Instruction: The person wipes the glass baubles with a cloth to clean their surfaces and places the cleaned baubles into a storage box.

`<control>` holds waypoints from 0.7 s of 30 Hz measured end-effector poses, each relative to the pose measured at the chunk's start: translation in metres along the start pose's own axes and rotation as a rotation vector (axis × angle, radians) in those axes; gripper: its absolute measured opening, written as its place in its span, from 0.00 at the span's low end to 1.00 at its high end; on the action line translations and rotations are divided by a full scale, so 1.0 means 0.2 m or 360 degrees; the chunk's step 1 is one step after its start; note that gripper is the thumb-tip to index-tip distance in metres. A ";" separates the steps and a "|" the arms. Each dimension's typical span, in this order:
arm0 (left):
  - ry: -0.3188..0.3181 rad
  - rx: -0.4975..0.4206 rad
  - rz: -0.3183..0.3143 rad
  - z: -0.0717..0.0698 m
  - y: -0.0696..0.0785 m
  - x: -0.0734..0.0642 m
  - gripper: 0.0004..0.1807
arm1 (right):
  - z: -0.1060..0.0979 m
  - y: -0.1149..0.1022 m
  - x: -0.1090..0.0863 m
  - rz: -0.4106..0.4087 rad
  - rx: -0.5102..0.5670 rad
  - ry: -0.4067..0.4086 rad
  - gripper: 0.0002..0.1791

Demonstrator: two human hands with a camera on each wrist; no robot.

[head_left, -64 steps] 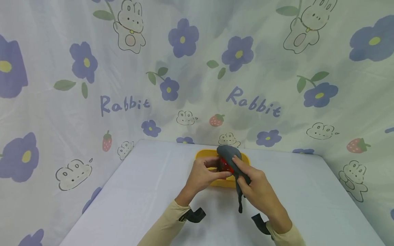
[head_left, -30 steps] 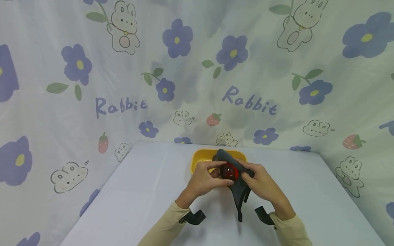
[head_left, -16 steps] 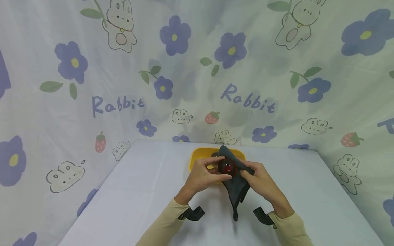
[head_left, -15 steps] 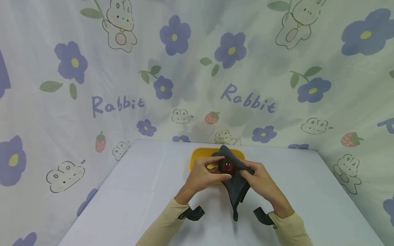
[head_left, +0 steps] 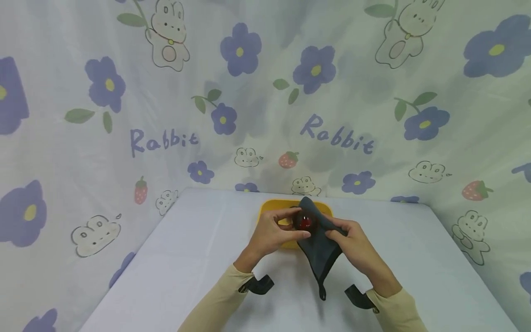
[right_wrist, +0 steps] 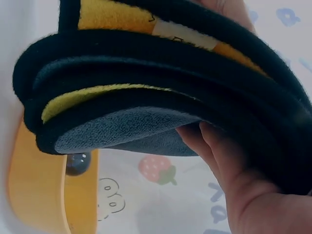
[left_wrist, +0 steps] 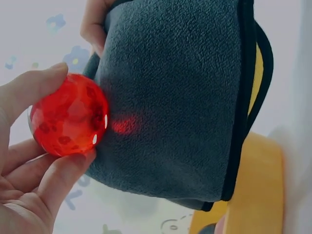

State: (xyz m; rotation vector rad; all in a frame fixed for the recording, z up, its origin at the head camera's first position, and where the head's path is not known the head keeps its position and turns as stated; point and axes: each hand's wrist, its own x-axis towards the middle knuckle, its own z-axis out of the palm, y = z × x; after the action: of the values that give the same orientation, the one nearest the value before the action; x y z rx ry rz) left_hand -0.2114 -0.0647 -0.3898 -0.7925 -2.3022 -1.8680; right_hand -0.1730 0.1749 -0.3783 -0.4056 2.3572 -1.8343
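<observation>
In the head view my left hand (head_left: 265, 233) holds a translucent red ball (head_left: 304, 221) between thumb and fingertips, over the front of a yellow bin. The left wrist view shows the glossy red ball (left_wrist: 70, 117) casting a red glow on a dark grey cloth (left_wrist: 170, 87) right beside it. My right hand (head_left: 358, 246) pinches that cloth (head_left: 321, 249), whose looped corner hangs down toward the table. Seen from the right wrist, the cloth (right_wrist: 126, 131) is folded in several layers, with black edging, a yellow reverse side and a white label.
The yellow bin (head_left: 271, 204) stands on the white table (head_left: 199, 258) behind the hands. A dark glossy ball (right_wrist: 78, 164) lies inside it in the right wrist view. A patterned rabbit-and-flower curtain (head_left: 257, 101) encloses the table at the back and sides.
Earlier the cloth lay over the upper right of the ball; it has since slid down and right, uncovering more of the ball. Both hands keep their holds, and the cloth's hanging part has spread wider.
</observation>
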 end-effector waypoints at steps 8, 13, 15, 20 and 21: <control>0.0024 0.0008 -0.0007 -0.04 0.00 0.00 0.29 | -0.02 0.00 -0.04 0.0023 0.0138 -0.0065 0.29; 0.0057 0.0011 -0.0027 -0.06 -0.01 0.01 0.29 | -0.04 0.00 -0.05 -0.0016 0.0188 -0.0084 0.30; 0.0054 -0.0020 -0.0019 -0.07 -0.01 0.01 0.29 | -0.05 0.00 -0.05 -0.0027 0.0228 -0.0085 0.31; 0.0037 -0.0080 -0.0011 -0.09 -0.03 0.03 0.29 | -0.08 -0.02 -0.07 -0.0072 0.0326 -0.0087 0.32; 0.0037 -0.0079 -0.0011 -0.10 -0.03 0.03 0.28 | -0.09 -0.02 -0.07 -0.0084 0.0345 -0.0088 0.32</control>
State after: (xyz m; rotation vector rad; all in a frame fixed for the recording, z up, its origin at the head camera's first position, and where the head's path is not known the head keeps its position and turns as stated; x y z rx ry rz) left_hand -0.2239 -0.0818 -0.3879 -0.7655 -2.2560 -1.9340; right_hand -0.1629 0.1948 -0.3708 -0.4889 2.1024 -2.0471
